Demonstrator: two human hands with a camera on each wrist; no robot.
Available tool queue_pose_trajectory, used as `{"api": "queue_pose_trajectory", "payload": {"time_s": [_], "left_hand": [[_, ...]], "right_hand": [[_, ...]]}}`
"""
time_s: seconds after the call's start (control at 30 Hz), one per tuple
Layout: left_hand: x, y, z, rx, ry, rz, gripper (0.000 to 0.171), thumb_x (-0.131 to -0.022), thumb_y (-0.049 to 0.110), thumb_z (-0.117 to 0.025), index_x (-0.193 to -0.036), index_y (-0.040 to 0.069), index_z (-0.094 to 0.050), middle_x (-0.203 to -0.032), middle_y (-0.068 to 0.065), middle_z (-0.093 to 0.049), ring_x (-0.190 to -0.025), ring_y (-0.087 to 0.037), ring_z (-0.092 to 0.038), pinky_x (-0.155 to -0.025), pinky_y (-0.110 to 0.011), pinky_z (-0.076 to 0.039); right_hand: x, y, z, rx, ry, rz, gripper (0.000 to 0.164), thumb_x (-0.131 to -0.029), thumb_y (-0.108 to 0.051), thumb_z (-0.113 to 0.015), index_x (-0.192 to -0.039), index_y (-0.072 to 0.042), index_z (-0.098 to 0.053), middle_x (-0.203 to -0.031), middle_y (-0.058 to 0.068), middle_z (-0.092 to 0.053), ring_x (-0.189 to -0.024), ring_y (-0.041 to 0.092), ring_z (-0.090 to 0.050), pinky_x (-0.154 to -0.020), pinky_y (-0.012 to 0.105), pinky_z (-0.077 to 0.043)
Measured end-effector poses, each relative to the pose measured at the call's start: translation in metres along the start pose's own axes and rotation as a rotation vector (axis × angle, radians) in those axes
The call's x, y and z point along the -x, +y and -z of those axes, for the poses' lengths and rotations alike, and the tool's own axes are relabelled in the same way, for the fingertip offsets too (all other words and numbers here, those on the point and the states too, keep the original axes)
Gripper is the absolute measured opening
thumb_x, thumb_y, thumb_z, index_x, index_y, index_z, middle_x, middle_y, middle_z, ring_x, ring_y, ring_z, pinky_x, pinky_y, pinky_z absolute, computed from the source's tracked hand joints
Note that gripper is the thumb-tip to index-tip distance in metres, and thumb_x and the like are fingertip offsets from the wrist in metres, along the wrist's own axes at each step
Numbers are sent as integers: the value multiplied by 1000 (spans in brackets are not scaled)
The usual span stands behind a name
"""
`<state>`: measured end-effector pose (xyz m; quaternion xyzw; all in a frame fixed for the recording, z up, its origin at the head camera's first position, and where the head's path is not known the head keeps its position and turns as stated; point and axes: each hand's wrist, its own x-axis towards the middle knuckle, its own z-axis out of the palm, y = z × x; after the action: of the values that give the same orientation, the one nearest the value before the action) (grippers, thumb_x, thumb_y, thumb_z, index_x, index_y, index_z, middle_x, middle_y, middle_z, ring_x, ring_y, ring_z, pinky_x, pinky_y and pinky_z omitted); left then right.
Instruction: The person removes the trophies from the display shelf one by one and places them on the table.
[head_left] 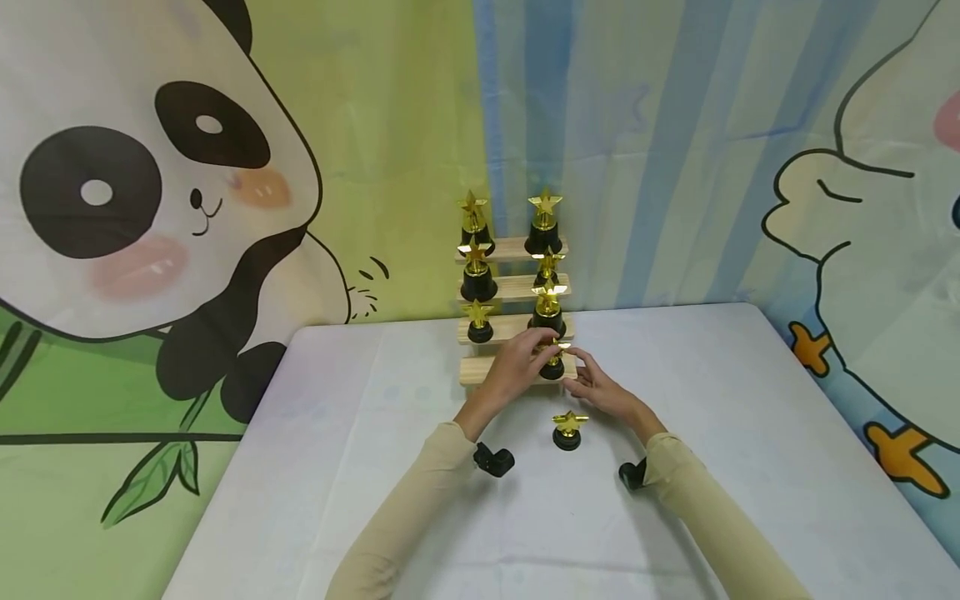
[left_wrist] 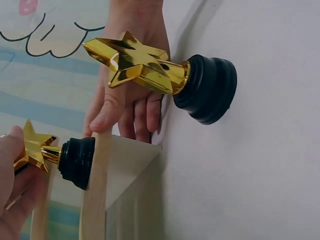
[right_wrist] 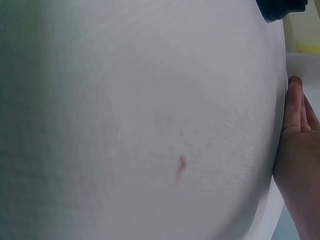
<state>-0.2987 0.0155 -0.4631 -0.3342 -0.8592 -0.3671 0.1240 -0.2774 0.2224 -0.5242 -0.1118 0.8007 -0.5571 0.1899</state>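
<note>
A tiered stand with light wooden steps (head_left: 480, 372) holds several gold star trophies on black bases. At its lowest step, my left hand (head_left: 516, 371) pinches the star of a small trophy (left_wrist: 76, 162) whose base is on the wood. My right hand (head_left: 606, 393) is at the right end of that step; in the left wrist view its thumb (left_wrist: 107, 111) touches the step's end and its other fingers extend beside the white side panel (left_wrist: 132, 160). Another small star trophy (head_left: 567, 432) stands upright on the table in front of the stand, between my forearms.
A white cloth covers the table (head_left: 405, 392). Behind the stand hangs a backdrop with a cartoon panda (head_left: 150, 167). Pairs of trophies stand on the upper steps, such as one at the top right (head_left: 543, 225). Black wrist devices (head_left: 495, 460) sit by both sleeves.
</note>
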Motion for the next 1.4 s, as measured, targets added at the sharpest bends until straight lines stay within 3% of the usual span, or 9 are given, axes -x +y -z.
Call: {"api": "queue_pose_trajectory", "payload": {"time_s": [0.13, 0.33, 0.77, 1.2, 1.4], "left_hand": [[3, -3, -2, 14, 14, -3, 23, -98, 21, -58, -118, 10, -62, -110, -4, -70, -100, -13, -67, -84, -20, -56], [8, -6, -2, 9, 46, -60, 25, -98, 19, -57, -120, 9, -62, -111, -5, -70, -100, -13, -67, -84, -21, -56], [23, -15, 21, -13, 137, -108, 27, -97, 16, -58, -121, 5, -62, -116, -8, -69, -106, -18, -67, -88, -27, -56], [44, -23, 22, 8, 155, -94, 26, -96, 14, -60, -120, 4, -63, -115, -9, -69, -102, -17, -67, -83, -24, -57], [55, -23, 22, -7, 170, -99, 26, -97, 16, -59, -119, 3, -63, -104, -7, -70, -91, -13, -67, -76, -21, -57]], "right_hand": [[-1, -1, -2, -3, -6, 3, 67, -102, -34, -48, -152, -25, -4, -147, 31, -38, -134, 42, -42, -111, 58, -36], [-1, -1, -4, -1, -9, -8, 68, -102, -35, -48, -153, -24, -3, -147, 31, -37, -135, 43, -41, -111, 57, -36], [0, -3, 2, 11, -8, 5, 70, -102, -36, -47, -153, -24, -2, -151, 31, -31, -136, 43, -39, -113, 57, -34], [1, 2, 2, 8, -16, 38, 68, -103, -32, -46, -154, -21, -2, -149, 32, -32, -136, 42, -39, -112, 57, -35], [0, 0, 0, 11, -8, 32, 69, -103, -34, -47, -153, -21, -2, -150, 32, -31, -137, 42, -38, -113, 57, -34]]}}
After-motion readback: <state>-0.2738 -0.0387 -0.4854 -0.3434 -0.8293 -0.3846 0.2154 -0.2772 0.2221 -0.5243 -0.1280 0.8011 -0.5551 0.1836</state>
